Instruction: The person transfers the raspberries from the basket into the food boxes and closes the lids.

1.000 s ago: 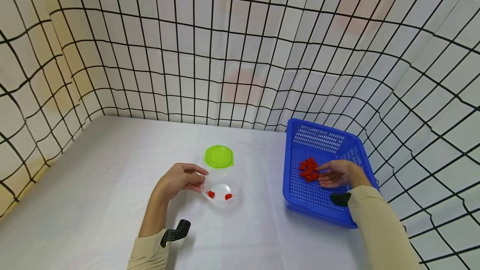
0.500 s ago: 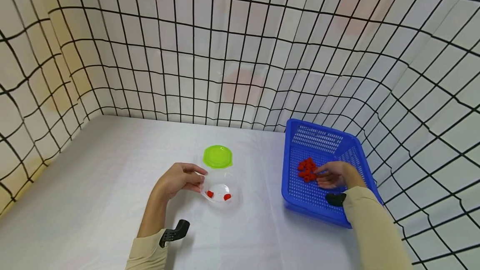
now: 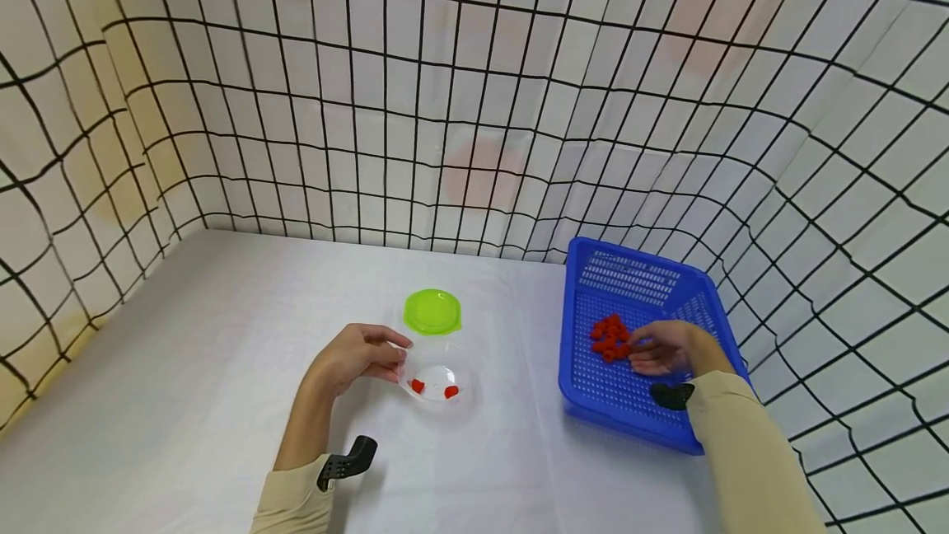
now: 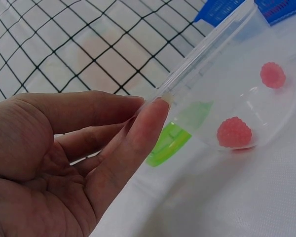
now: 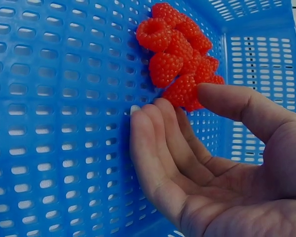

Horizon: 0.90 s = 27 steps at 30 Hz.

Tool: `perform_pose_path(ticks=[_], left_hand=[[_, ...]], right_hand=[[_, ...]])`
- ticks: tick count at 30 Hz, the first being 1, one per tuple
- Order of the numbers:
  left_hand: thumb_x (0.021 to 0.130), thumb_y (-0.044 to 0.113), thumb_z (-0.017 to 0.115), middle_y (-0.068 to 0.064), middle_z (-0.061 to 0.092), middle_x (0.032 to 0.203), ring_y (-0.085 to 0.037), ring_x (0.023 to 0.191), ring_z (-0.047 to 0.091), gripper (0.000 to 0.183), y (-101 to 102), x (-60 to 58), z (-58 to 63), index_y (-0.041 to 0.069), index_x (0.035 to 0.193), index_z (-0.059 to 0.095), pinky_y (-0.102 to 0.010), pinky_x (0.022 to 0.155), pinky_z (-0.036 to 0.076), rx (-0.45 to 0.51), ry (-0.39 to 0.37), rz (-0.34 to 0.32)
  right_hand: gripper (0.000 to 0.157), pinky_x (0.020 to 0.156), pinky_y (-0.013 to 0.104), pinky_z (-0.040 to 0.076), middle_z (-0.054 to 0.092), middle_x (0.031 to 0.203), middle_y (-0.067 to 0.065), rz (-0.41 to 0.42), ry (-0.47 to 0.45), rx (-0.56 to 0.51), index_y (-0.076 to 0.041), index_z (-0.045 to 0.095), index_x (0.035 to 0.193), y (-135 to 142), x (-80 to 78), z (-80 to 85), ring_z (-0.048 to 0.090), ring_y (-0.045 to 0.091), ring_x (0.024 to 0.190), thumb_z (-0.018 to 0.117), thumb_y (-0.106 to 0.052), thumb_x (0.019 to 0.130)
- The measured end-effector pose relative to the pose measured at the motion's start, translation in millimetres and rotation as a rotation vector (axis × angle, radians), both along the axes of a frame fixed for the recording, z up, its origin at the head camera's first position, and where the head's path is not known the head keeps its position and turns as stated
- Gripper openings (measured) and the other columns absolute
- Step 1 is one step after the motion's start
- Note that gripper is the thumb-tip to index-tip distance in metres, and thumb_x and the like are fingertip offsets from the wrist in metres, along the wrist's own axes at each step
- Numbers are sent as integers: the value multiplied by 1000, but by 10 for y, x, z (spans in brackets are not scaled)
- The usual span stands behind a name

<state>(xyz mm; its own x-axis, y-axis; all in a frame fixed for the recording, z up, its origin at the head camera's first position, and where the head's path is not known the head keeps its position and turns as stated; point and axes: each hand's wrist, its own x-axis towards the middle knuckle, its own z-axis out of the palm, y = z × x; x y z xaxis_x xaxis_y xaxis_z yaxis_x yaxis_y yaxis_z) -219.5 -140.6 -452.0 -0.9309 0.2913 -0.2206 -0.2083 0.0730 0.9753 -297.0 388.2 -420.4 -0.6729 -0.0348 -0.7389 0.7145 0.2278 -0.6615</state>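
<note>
My left hand [image 3: 365, 357] pinches the rim of a clear plastic bowl [image 4: 222, 84] between thumb and fingers. Two red raspberries lie apart in that bowl, a nearer raspberry [image 4: 234, 132] and a farther raspberry [image 4: 273, 75]. Inside the blue basket [image 3: 630, 414], my right hand [image 3: 662, 347] is at the near edge of a raspberry pile [image 5: 180, 47]. Its thumb and fingertips meet around the lowest raspberry [image 5: 181, 90], which still touches the others. Part of that grip is hidden behind the berry.
A bright green lid [image 3: 432, 311] lies on the white tablecloth [image 3: 245, 311] just behind the bowl. A black wire grid [image 3: 415, 105] with white sheeting behind it closes off the back and both sides. The basket has raised, slotted walls.
My right thumb and fingers have drawn together at the edge of the raspberry pile. My left hand and the bowl stay in place.
</note>
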Motion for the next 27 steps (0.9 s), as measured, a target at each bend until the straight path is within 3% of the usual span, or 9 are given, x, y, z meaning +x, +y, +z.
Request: perform_pose_path(ticks=[12,19,27], left_hand=[[92,4,67,-8,71,82,-15,69,68,35,16,-4,-8,-16,121,63,-30,70,64,-1,2,-3],[93,4,67,-8,71,82,-15,70,68,36,8,-2,-5,-16,122,62,-30,70,64,3,-1,0],[92,4,67,-8,71,82,-15,70,68,36,11,5,3,-16,122,62,-29,69,64,6,1,1]], right_hand=[[23,94,37,61,70,95,15,-1,2,-17,8,56,115,49,39,34,71,24,90,54,-10,101],[35,95,39,60,68,97,16,27,-12,15,10,51,123,11,16,50,71,26,91,53,-20,105],[36,92,34,61,66,93,14,47,-27,79,9,54,117,-45,8,56,70,22,86,59,-24,103]])
